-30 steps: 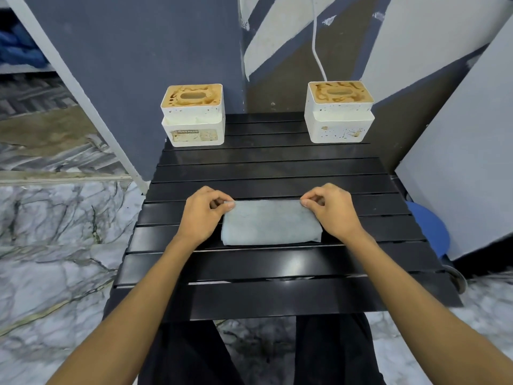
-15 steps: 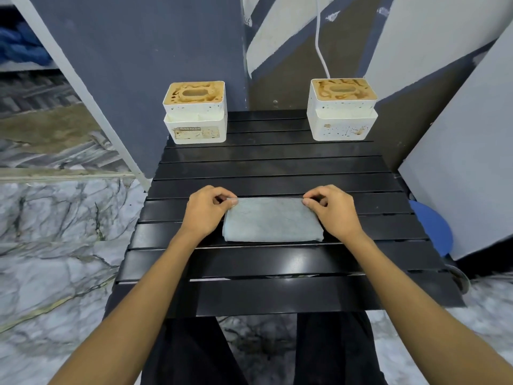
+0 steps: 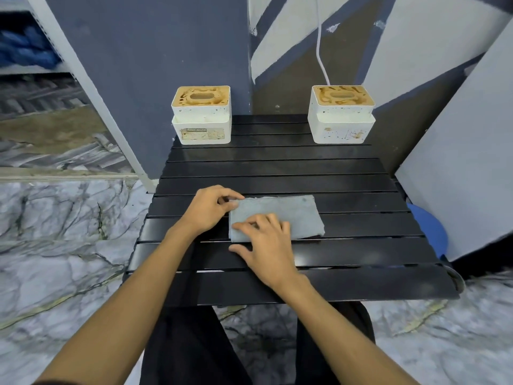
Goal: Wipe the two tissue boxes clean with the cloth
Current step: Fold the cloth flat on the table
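Two white tissue boxes stand at the far end of the black slatted table (image 3: 277,168). The left tissue box (image 3: 201,118) and the right tissue box (image 3: 341,120) both have brown-stained tops and speckled sides. A folded grey-blue cloth (image 3: 297,212) lies flat mid-table. My left hand (image 3: 208,209) pinches the cloth's far left corner between thumb and forefinger. My right hand (image 3: 266,245) lies over the cloth's near left part, fingertips resting on the fabric and thumb on the table just in front of its edge.
A white cable (image 3: 322,51) hangs down the wall behind the right box. A white panel (image 3: 458,176) leans close to the table's right side, with a blue stool (image 3: 427,229) beneath it. Marble floor surrounds the table, and my legs are under its near edge.
My right hand left the cloth's far right corner and crossed to its near left part. My left hand stays on the far left corner. The cloth and boxes have not moved.
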